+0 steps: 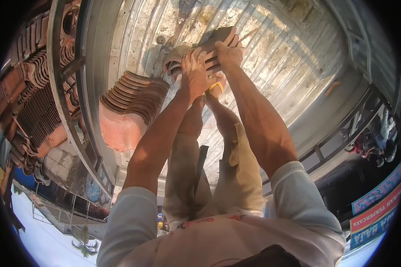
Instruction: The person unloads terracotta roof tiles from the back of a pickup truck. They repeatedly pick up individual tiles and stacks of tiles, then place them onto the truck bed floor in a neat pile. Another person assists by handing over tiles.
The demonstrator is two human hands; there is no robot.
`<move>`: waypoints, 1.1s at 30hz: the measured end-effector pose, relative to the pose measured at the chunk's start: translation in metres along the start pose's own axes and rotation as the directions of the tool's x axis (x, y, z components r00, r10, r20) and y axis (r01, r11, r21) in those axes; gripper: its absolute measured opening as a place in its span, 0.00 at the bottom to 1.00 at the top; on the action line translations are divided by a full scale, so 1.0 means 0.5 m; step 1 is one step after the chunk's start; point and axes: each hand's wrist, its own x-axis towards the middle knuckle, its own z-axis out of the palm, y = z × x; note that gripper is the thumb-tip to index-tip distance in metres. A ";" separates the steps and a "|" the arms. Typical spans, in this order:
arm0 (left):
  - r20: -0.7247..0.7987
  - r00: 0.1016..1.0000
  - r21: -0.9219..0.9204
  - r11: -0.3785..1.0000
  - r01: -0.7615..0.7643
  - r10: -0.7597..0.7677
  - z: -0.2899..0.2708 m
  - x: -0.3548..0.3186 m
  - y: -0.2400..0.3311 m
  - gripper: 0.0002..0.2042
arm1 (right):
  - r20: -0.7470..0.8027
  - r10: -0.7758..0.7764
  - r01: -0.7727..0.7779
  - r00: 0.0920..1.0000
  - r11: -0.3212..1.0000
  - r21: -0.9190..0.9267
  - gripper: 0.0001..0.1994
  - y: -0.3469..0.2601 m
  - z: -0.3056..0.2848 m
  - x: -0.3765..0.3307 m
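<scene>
My right hand [230, 55] is curled round the right end of a small stack of curved tiles [212, 61], at about one o'clock from my left hand [193, 71]. The fingers of my left hand lie spread and fairly straight against the stack; I cannot tell how tightly that hand closes. The tiles sit between my palms, running out to ten o'clock past my left fingers and up to twelve above my right knuckles. At six o'clock, just below the grip, is my foot with a yellow strap [216, 87]. A larger row of tiles [133, 100] stands at eight o'clock on the ribbed metal bed [272, 75]. Farther out at nine, beyond a metal rail [58, 89], more tiles [38, 111] are piled.
</scene>
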 end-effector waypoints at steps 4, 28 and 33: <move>0.085 0.928 -0.908 0.356 0.223 -0.363 -0.081 -0.108 0.173 0.39 | -0.299 -0.052 -0.051 0.953 0.944 -0.326 0.50 -0.001 0.038 -0.007; 0.490 0.870 -0.734 -0.565 0.377 -0.056 0.121 -0.003 0.197 0.25 | -0.209 -0.057 0.056 0.976 0.998 -0.010 0.40 0.087 -0.117 0.004; 0.525 0.839 -0.763 -0.517 0.388 -0.145 0.103 -0.050 0.485 0.18 | 0.028 0.060 -0.065 0.998 0.957 0.284 0.40 0.030 -0.396 -0.007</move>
